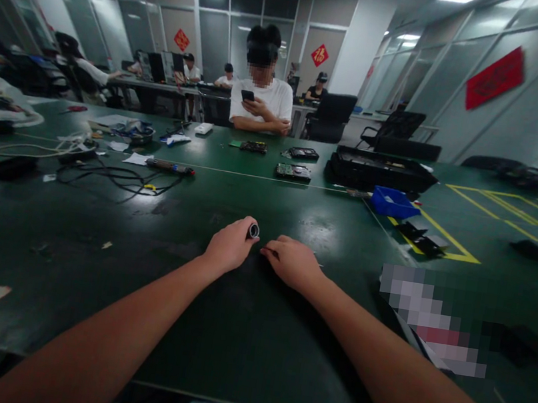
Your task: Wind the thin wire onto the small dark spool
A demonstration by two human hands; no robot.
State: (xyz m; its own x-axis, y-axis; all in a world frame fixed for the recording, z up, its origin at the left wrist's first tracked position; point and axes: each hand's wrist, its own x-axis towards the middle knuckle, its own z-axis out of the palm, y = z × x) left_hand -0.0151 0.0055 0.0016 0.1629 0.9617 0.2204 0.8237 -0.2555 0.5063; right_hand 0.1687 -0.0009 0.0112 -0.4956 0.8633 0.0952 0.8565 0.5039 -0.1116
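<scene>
My left hand [229,246] is closed around a small black cylinder [253,231]. The cylinder's round end, rimmed with a pale ring, faces me; its exact kind is not clear. Just to the right, my right hand [293,261] hovers at or rests on the green table [249,333], back of the hand up. Its thumb and fingers are pressed together at the tips, and whatever is between them is too small or hidden to name. A narrow gap separates the two hands.
Circuit-board devices [293,172] lie beyond my hands. Farther right are a black casing [379,171] and a blue bin [394,203]. Black cables [115,178] and a pen-like tool [170,166] lie left. Across the table a person [263,103] holds a phone.
</scene>
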